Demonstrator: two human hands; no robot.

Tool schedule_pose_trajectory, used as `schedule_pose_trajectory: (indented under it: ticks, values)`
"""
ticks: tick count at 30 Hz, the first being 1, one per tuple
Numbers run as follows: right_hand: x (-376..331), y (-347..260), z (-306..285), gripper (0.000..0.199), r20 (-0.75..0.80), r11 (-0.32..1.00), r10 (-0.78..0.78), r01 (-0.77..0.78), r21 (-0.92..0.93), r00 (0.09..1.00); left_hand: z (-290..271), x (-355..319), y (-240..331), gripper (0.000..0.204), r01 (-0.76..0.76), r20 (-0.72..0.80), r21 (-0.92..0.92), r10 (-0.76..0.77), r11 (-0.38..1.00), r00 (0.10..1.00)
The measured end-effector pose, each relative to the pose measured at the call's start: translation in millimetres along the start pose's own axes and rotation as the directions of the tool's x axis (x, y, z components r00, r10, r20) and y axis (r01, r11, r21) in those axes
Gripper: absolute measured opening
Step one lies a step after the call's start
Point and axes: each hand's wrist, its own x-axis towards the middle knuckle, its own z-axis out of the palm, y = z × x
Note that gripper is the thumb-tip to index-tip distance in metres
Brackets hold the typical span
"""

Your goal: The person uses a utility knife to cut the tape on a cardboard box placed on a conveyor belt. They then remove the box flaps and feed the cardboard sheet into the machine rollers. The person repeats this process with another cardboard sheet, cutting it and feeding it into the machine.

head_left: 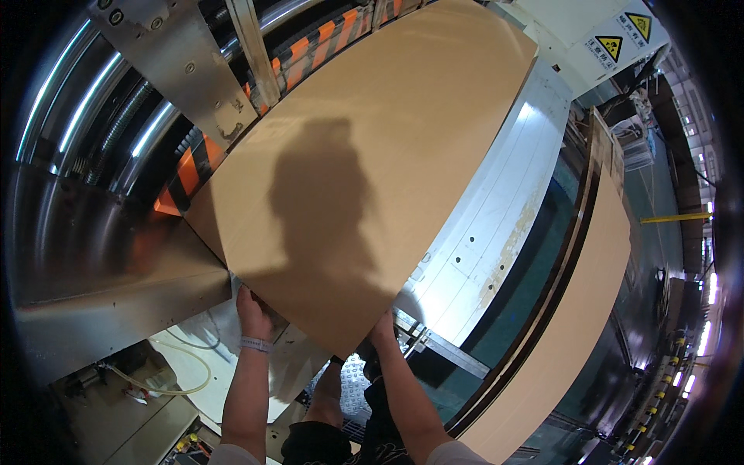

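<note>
A large brown cardboard sheet (418, 132) stretches away from me across the machine's bed, with a dark shadow falling on its middle. My left hand (253, 314), with a band around its wrist, grips the sheet's near left edge. At the near right edge my right hand (383, 328) holds the same sheet close to its corner. The fingers of both hands are partly hidden at or beneath the cardboard. Along the sheet's right side shows a pale metal table (496, 225) with several small holes.
Shiny metal rollers (101, 108) lie to the left, behind an orange-and-black striped guard (190, 170). A metal side panel (124, 287) borders the sheet's near left. To the right stands a stack of cardboard (577, 310). A cream machine housing (573, 35) with yellow warning signs is at the far right.
</note>
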Motion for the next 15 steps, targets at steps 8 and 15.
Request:
schedule_pose_trajectory:
  ticks: [8, 15]
  values:
    - [-39.8, -22.7, 52.7, 0.052, -0.216, 0.87, 0.252, -0.124, 0.477, 0.943, -5.0, 12.3, -19.4, 0.035, -0.05, -0.124, 0.094, 0.061, 0.994, 0.99]
    - [-34.2, -20.5, 62.9, 0.052, -0.323, 0.968, 0.126, -0.044, 0.248, 0.938, -12.0, 26.7, -35.5, 0.034, -0.07, -0.222, 0.258, 0.13, 0.964, 0.966]
